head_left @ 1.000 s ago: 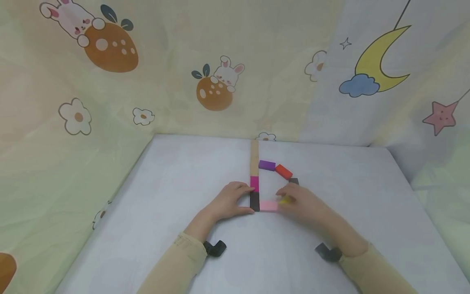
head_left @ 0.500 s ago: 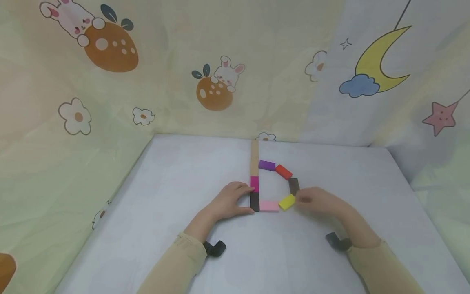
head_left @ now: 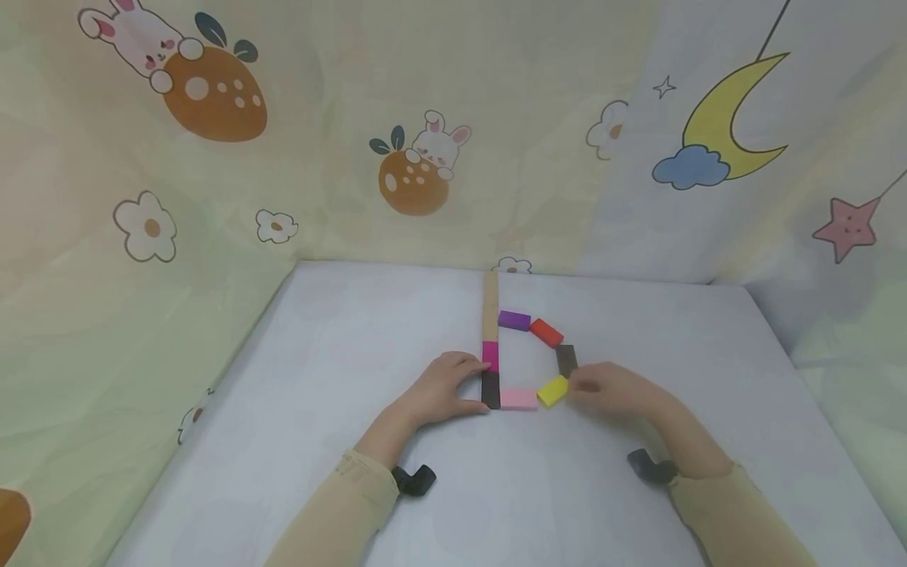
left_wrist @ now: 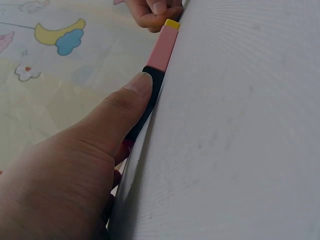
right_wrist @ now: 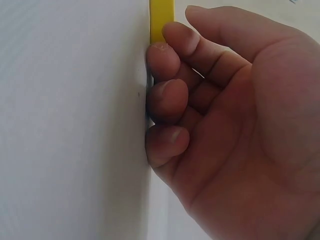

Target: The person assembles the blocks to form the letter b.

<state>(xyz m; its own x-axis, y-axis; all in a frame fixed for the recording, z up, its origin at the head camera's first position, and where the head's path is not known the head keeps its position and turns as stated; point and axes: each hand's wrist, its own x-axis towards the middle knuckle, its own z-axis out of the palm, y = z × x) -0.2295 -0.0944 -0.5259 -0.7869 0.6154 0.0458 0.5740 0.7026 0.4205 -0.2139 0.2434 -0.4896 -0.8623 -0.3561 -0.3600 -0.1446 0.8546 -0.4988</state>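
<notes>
Flat coloured blocks form a letter-like outline on the white table. In the head view my left hand (head_left: 441, 390) lies at the column's left side, its thumb at the near end of a black block (head_left: 490, 390) and a fingertip on the magenta block (head_left: 490, 356). A pink block (head_left: 519, 400) runs right from the black one, followed by a tilted yellow block (head_left: 553, 390). My right hand (head_left: 615, 389) is beside the yellow block, fingers loosely curled. In the right wrist view its fingertips reach the yellow block (right_wrist: 162, 20), with the thumb apart from it.
Tan blocks (head_left: 490, 307) continue the column toward the back edge. A purple block (head_left: 514, 320), a red block (head_left: 546, 332) and a dark grey block (head_left: 566, 361) curve down on the right. Printed cloth (head_left: 524, 157) hangs behind the table. Black devices are strapped to both wrists.
My right hand has moved right from over the yellow block to its outer side, uncovering that block and most of the dark grey one. My left hand has stayed in place.
</notes>
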